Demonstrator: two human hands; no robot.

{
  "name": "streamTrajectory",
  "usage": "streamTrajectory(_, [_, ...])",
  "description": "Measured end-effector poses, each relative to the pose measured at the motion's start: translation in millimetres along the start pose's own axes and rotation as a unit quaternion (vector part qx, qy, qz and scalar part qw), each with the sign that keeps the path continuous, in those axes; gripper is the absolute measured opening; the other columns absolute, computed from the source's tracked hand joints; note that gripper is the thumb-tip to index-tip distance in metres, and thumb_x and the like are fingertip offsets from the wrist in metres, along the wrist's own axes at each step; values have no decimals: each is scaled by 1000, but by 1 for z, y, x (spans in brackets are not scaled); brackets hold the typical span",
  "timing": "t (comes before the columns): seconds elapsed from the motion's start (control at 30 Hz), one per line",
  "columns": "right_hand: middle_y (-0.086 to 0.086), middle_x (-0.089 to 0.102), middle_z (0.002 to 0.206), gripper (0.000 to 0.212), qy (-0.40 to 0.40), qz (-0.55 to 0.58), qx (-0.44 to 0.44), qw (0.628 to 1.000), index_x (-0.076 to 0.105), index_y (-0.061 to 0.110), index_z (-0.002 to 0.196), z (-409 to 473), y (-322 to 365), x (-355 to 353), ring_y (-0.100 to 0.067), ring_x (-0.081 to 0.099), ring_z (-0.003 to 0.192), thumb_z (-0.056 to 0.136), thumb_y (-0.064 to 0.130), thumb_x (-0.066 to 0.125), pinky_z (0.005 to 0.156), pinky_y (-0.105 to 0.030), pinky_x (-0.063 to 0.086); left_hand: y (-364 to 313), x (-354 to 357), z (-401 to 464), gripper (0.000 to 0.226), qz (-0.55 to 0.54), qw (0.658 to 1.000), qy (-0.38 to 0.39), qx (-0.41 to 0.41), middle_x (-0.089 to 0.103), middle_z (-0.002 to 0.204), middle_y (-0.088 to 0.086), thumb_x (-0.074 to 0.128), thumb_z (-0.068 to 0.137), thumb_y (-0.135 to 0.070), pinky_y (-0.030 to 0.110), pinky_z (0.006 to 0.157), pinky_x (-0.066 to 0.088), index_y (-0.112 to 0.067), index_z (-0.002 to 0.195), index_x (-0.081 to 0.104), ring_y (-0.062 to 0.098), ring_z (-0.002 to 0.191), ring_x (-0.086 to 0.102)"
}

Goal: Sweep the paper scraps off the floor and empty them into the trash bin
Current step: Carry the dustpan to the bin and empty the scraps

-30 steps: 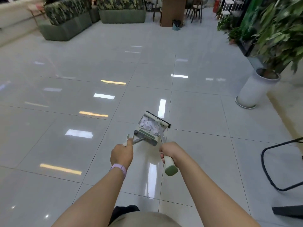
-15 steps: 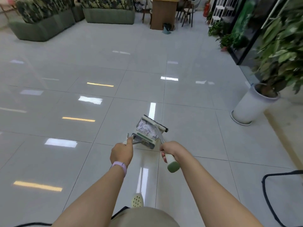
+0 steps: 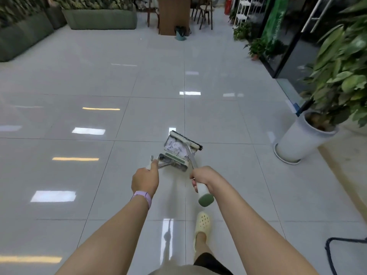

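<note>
My left hand (image 3: pixel 145 180) grips the handle of a white-and-green dustpan (image 3: pixel 175 155), held off the tiled floor in front of me. White paper scraps (image 3: pixel 175 144) lie inside the pan. My right hand (image 3: pixel 200 176) grips the broom handle (image 3: pixel 204 195), white with a green end cap. The broom's head (image 3: pixel 186 140), with dark bristles, rests across the pan's open front edge. A small teal trash bin (image 3: pixel 180 33) with a dark liner stands far ahead beside a wooden counter.
A large potted plant in a white pot (image 3: pixel 301 139) stands at right. Green sofas (image 3: pixel 101 18) line the far left, a wooden counter (image 3: pixel 174 14) and chairs the far end. A black chair frame (image 3: pixel 333 253) is at lower right. My foot in a yellow clog (image 3: pixel 201 225) steps forward.
I have walked forward across the tiles with the dustpan and broom held the same way. The counter and bin appear nearer, the potted plant has slid to the right, and my foot has come into view.
</note>
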State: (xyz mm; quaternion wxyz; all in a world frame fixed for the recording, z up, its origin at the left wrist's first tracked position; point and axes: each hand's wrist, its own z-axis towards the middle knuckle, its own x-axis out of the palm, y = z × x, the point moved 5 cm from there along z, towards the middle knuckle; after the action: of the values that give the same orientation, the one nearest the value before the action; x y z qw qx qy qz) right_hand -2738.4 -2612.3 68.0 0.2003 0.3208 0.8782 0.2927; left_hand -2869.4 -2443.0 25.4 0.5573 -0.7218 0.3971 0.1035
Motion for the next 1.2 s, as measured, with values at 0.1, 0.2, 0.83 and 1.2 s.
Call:
streamTrajectory(0.1, [-8,45,53,14,4,-13,-2,1000,51,-3,104,62,48,-32,-13,39,32,92,-4,46,35,-17,38,-50,37,47,64,-14,1000,-7,-13,65,74,8,46,90,-68,38,73,54,-10,72,65,30,74,62])
streamTrajectory(0.2, [-9,48,54,12,14,-39,6,999,53,-3,102,110,98,-66,-15,42,36,91,-3,47,37,-20,40,-106,65,90,64,-27,999,-17,-29,65,75,8,46,91,-68,38,75,55,-9,74,65,30,75,62])
streamTrajectory(0.83, [-9,52,56,13,24,-76,23,997,55,-2,104,441,448,-140,-15,45,38,92,2,50,40,-21,41,-368,195,470,65,-25,999,-31,-30,65,70,10,44,90,-66,31,59,43,-8,66,62,29,69,61])
streamTrajectory(1.2, [-9,57,64,28,-3,-43,26,999,54,-4,117,620,659,-178,-14,50,42,90,1,50,43,-23,45,-558,261,706,66,-3,1000,7,7,61,69,8,41,89,-68,32,59,42,-8,67,59,29,68,58])
